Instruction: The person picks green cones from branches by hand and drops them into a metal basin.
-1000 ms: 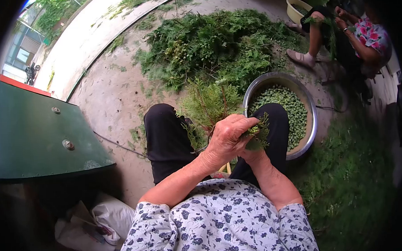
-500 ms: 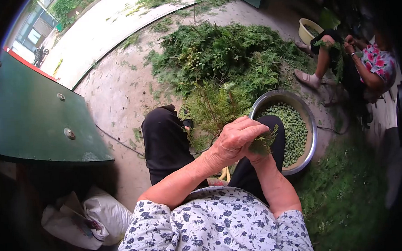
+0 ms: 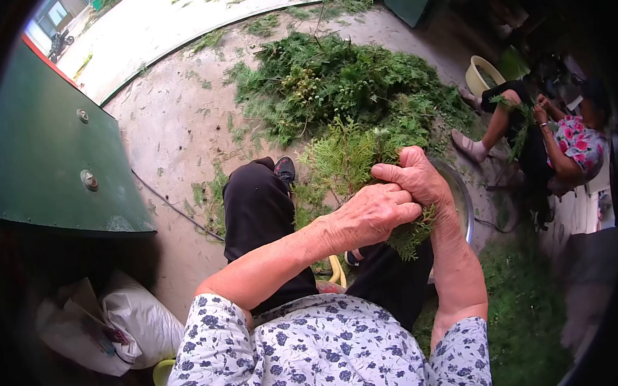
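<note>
Above my lap, both hands meet at a leafy evergreen branch (image 3: 345, 160) with flat, scale-like foliage. My left hand (image 3: 377, 212) is closed, its fingers bent against the branch just below the other hand. My right hand (image 3: 421, 182) curls around the branch, thumb pointing left. A leafy end (image 3: 413, 239) sticks out beneath my hands; the stem between them is hidden. Behind my right wrist shows the rim of a metal basin (image 3: 469, 210); its contents are covered by my hand and arm.
A large heap of cut greenery (image 3: 345, 81) lies ahead on the concrete floor. At right, a seated person (image 3: 572, 140) holds a sprig beside a cream basin (image 3: 480, 75). A green metal door (image 3: 52, 149) and white sacks (image 3: 142, 317) stand left. A cable (image 3: 175, 206) crosses the floor.
Both hands have moved up and right, now covering most of the basin and its small green cones. My right hand has come up past my left, and its fingers now show.
</note>
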A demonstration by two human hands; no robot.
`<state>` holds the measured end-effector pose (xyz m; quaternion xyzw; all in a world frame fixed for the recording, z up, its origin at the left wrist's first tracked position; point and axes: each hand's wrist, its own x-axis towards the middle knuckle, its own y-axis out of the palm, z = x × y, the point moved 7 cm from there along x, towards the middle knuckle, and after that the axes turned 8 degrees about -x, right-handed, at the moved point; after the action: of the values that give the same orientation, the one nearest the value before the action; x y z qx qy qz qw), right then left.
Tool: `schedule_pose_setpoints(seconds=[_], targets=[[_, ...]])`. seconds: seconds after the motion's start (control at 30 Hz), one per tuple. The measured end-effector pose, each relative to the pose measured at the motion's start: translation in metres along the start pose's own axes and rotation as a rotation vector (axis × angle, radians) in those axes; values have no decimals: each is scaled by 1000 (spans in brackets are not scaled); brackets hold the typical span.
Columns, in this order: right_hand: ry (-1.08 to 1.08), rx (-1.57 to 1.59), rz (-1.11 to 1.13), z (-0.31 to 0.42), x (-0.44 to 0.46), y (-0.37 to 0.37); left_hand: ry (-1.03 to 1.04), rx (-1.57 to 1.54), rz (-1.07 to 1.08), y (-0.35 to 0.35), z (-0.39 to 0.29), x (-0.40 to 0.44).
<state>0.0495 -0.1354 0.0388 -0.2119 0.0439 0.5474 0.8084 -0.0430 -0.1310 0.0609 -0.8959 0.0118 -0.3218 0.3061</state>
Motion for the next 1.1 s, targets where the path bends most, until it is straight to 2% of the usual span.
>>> schedule_pose_setpoints(seconds=[0.1, 0.13, 0.17, 0.23, 0.27, 0.3, 0.37, 0.43, 0.5, 0.53, 0.63, 0.67, 0.7, 0.77, 0.83, 0.9, 0.93, 1.1], targets=[[-31, 132, -81, 2, 14, -11, 36, 40, -139, -11, 9, 7], [-23, 304, -137, 15, 16, -8, -5, 38, -146, -16, 12, 8], [-31, 297, -135, 10, 26, -17, 0, 45, -151, -21, 14, 11], [-55, 199, -124, -4, 51, -36, 2, 45, -392, -48, 21, 10], [-73, 369, -93, -6, 60, -33, -14, 60, -373, -56, 32, 10], [-125, 331, -113, -1, 71, -34, -42, 59, -477, -71, 40, 11], [-140, 461, -194, 4, 80, -32, -161, -48, -653, -94, 72, 9], [-184, 440, -193, 16, 92, -30, -407, -166, -877, -109, 109, -2], [-214, 524, -212, 16, 105, -31, -484, -149, -990, -118, 136, -8], [-214, 522, -211, 16, 111, -30, -561, -199, -1003, -120, 149, -11], [-251, 573, -235, 15, 124, -29, -606, -217, -997, -125, 173, -16], [-264, 551, -344, 12, 130, -28, -610, -177, -1005, -127, 174, -17], [-261, 550, -343, 9, 133, -30, -613, -179, -1007, -128, 175, -18], [-203, 197, -392, 2, 135, -35, -520, -92, -939, -131, 170, -12], [-206, 246, -370, 10, 132, -29, -498, -65, -967, -140, 163, -8], [-237, 344, -379, 0, 138, -29, -404, 255, -831, -145, 154, 0], [-252, 295, -406, 2, 137, -28, -475, 240, -785, -144, 156, 3], [-305, 184, -433, -3, 140, -30, -506, 124, -728, -138, 177, 2]])
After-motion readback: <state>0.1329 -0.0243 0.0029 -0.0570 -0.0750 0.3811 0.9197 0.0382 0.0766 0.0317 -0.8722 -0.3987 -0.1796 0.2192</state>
